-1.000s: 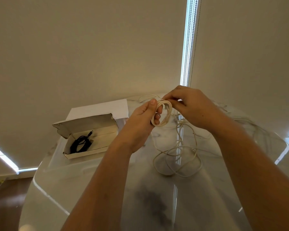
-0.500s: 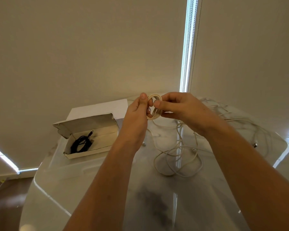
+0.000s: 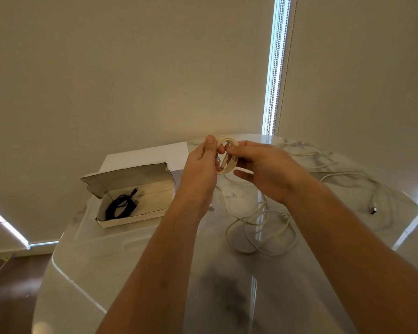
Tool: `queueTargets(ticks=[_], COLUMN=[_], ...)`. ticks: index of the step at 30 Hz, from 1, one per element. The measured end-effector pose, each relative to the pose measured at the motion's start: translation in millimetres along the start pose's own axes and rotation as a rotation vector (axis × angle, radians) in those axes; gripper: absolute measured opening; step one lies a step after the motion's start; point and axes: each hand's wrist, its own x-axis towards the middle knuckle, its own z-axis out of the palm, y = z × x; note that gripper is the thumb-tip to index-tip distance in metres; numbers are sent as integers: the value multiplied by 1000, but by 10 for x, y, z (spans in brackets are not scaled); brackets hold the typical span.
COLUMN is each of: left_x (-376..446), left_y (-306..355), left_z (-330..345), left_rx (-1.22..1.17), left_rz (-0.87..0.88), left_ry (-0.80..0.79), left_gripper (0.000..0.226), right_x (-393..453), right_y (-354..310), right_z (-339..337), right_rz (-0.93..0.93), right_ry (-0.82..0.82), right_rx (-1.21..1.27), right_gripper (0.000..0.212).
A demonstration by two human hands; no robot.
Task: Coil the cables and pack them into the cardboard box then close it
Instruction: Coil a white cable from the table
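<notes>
Cable coil [image 3: 228, 156], cream-coloured, is held above the surface [image 3: 135, 259], right of the cardboard box [image 3: 130, 196]. Left hand [image 3: 199, 165] grips the coil's near side, thumb raised upright. Right hand [image 3: 266, 169] pinches its far side, forefinger extended through the loop. Both forearms converge from below. Loose cable [image 3: 261, 235] trails onto the surface beneath. Black cable [image 3: 121, 206] lies inside the open box.

One cardboard box [image 3: 135, 208], one black cable [image 3: 121, 206], two hands.
</notes>
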Motion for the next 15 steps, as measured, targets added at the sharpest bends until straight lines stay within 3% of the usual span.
queueTargets(ticks=[3, 7, 15], left_x=[-1, -16, -3], left_y=[-9, -5, -8], left_z=[-22, -39, -21], left_rx=[5, 38, 51], left_rz=[-12, -3, -6], left_ry=[-16, -13, -3], left_gripper=[46, 48, 40], right_x=[7, -6, -24], right_y=[6, -7, 2], right_z=[19, 32, 5], right_rz=[85, 158, 27], right_ry=[-32, -79, -79], right_rx=[39, 63, -180], right_gripper=[33, 18, 32])
